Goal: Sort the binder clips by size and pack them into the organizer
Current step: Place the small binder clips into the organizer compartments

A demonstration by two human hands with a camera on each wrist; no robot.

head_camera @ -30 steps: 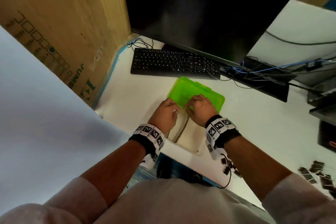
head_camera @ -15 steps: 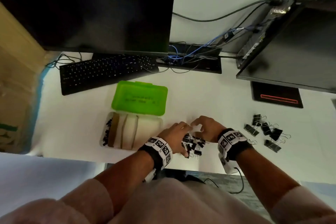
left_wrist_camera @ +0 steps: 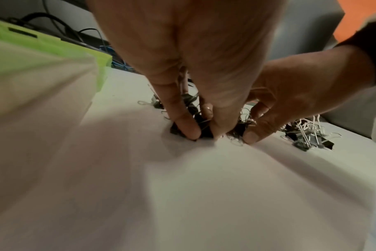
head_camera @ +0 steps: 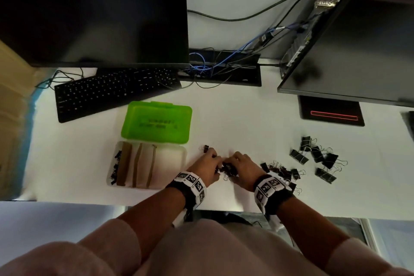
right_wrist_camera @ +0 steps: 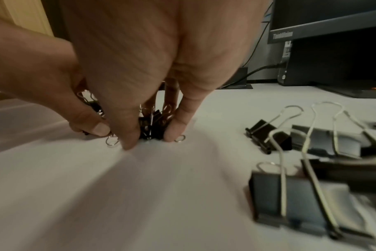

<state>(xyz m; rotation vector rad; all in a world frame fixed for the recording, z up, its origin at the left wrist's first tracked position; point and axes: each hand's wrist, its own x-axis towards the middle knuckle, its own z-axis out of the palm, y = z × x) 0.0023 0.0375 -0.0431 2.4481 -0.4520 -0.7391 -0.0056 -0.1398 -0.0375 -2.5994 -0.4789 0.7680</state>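
A: Where are the hands?

B: Both are down on the white desk (head_camera: 224,119), fingertips together over a heap of small binder clips (head_camera: 228,169). The left hand (head_camera: 206,167) has its fingers curled around part of that heap, pinching clips against the desk; the right hand (head_camera: 243,169) does the same from the other side, thumb and little finger closing on the black clips.

A: And the organizer?

B: The organizer (head_camera: 147,164) lies open just left of the hands, its green lid (head_camera: 156,122) folded back on the far side. Brown dividers split the clear tray, and the leftmost compartment holds some tiny black clips (head_camera: 115,168).

A: Other clips?

B: One stray small clip (head_camera: 204,148) sits just beyond the left hand's fingers. A pile of medium clips (head_camera: 282,171) lies just right of the right wrist, and the large clips (head_camera: 318,159) are scattered farther right.

A: Anything else there?

B: A black keyboard (head_camera: 112,92) beyond the organizer, a dark monitor (head_camera: 94,13) above it, and a second monitor (head_camera: 358,47) at the far right.
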